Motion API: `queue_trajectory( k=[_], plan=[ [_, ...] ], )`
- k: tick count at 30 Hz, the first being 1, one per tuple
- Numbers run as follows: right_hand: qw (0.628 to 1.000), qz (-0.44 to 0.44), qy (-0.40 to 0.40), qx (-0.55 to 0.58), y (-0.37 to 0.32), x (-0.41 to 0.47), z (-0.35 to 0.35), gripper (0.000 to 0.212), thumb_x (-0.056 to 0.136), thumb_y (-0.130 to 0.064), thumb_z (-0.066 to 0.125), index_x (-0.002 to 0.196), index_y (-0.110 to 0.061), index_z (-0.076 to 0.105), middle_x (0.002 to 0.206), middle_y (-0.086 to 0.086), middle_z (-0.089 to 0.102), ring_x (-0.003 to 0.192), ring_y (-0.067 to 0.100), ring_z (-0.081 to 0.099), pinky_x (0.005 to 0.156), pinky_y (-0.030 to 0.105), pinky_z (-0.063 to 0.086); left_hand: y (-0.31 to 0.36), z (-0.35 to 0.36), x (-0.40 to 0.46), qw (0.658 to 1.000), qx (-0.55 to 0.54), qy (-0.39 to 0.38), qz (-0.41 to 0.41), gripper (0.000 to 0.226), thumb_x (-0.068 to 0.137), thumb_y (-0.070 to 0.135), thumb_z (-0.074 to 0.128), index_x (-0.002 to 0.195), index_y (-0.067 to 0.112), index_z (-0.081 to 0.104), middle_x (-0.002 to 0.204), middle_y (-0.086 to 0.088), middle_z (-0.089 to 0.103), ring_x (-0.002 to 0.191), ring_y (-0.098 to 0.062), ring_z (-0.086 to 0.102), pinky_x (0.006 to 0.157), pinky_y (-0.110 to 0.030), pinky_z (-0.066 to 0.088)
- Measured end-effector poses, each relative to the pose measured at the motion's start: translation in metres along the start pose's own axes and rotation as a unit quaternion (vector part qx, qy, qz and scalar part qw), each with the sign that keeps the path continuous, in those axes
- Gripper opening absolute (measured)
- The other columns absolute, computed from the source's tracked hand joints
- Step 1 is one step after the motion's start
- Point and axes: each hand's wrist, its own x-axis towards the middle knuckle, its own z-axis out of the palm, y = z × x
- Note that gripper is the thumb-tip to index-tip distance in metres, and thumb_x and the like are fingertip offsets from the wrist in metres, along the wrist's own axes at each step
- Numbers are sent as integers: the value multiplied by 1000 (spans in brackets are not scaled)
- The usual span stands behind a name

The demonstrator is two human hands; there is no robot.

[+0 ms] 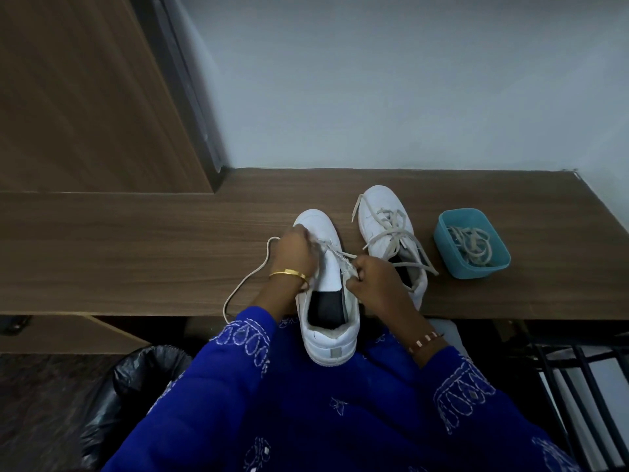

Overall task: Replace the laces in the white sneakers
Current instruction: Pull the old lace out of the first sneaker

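Observation:
A white sneaker [328,321] lies half on the wooden table [136,253], its heel hanging over the near edge toward my lap. My left hand [295,252] pinches the lace near the toe eyelets on the shoe's left side. My right hand [372,281] grips the shoe's right eyelet flap and the lace there. The lace's loose end [250,274] loops off to the left across the table. A second white sneaker [391,240], with its off-white lace loosely threaded and untied, stands to the right.
A teal plastic tub [474,267] holding a bundle of laces sits at the right of the table. A bin lined with a black bag [136,386] stands below left. A black metal rack [578,386] is at lower right. A wooden panel rises at back left.

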Motion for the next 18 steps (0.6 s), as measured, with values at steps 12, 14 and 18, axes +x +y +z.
queue_trajectory(
  k=[12, 14, 18],
  plan=[
    [1000, 12, -7, 7, 1, 2, 0, 35, 78, -3, 54, 55, -16, 31, 52, 0, 36, 61, 27, 48, 64, 38, 44, -12, 5, 1, 989, 14, -7, 150, 20, 86, 12, 53, 104, 8, 62, 103, -10, 62, 96, -27, 58, 78, -33, 47],
    [1000, 7, -7, -6, 1, 3, 0, 36, 78, -4, 54, 54, -16, 30, 52, -1, 35, 59, 22, 43, 60, 32, 36, -2, 2, -1, 969, 168, -23, 177, 22, 89, 16, 48, 106, 9, 60, 102, -13, 61, 96, -31, 57, 74, -35, 44],
    [1000, 6, -7, -12, 1, 2, 1, 37, 79, -4, 53, 55, -16, 28, 53, -1, 34, 52, 14, 34, 58, 29, 27, 5, 1, 9, 964, 229, -6, 138, 30, 92, 14, 45, 119, 10, 58, 112, -13, 61, 102, -33, 58, 78, -37, 45]
  ],
)
